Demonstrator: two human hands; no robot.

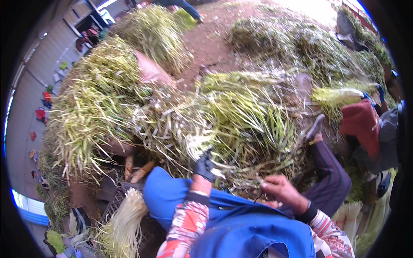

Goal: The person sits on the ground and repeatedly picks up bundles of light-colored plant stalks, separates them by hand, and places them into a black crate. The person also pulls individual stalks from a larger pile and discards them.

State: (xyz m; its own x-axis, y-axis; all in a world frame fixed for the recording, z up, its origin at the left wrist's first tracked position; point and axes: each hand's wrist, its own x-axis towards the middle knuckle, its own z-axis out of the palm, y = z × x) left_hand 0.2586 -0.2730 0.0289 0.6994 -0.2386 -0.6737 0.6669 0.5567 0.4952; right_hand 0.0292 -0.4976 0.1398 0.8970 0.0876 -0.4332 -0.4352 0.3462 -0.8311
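My left hand [204,167], in a dark glove, is closed around a small bunch of pale chive stalks [198,145], whose white ends stick out past the fingers. My right hand [280,189] is bare, lower and to the right, above my lap. Its thumb and fingers are pinched together; what is between them is too small to make out. A blue apron [254,234] covers my lap. In front of both hands lies a wide heap of long yellow-green chives [245,114], mixed with dry, papery leaf scraps.
A taller chive pile [101,86] rises on the left. A trimmed pale bundle [127,221] rests on a dark crate [115,200] at my lower left. Leafy waste [297,43] is heaped far right. At the right, a co-worker's blue-gloved hand [381,92] touches more chives [337,95].
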